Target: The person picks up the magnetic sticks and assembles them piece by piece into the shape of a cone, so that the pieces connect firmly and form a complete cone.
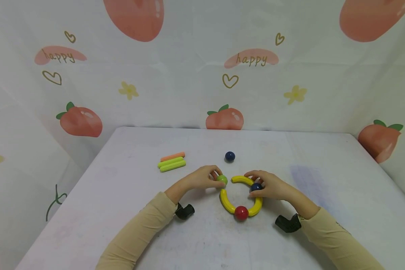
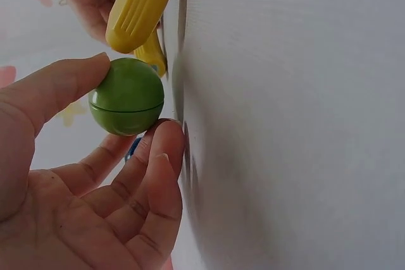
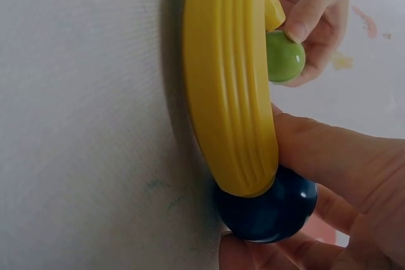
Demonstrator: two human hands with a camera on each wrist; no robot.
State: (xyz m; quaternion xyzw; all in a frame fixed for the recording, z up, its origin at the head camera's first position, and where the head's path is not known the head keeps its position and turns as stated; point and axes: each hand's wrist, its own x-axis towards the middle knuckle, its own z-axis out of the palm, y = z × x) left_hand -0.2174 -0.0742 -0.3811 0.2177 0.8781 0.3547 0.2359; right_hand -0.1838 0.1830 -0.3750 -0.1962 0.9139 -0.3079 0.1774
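Thumb and fingers of the left hand (image 1: 204, 178) pinch a glossy, plastic-looking green ball (image 1: 222, 180) with a seam round its middle, gripping it from the left, ball out at the fingertips! Across from it, the right hand (image 1: 271, 184) comes in from the right and holds a shiny dark blue ball (image 1: 256, 187) between thumb on the near side and fingers on the far side.

And what counts, I judge, is one narrow gap: just right of the green ball lies the bare left tip of the far curved yellow stick (image 1: 242, 180), smooth and banana-shaped. Its long axis runs left to right, bending nearward towards the dark blue ball, where fingers partly hide the meeting. So the left hand is nearer to that gap, while the right hand sits at the stick's other end.

Just on the near side of the green ball comes the left curved yellow stick (image 1: 227, 202), long axis running far to near; whether ball and stick touch, I can't tell. It leads down to a glossy red ball (image 1: 241, 213), and from there the right curved yellow stick (image 1: 255, 207) sweeps up to the dark blue ball.

Farther out, a second dark blue ball (image 1: 230, 156) sits alone; off to the left lie a straight orange stick (image 1: 173, 156) and two straight yellow-green sticks (image 1: 173, 166).
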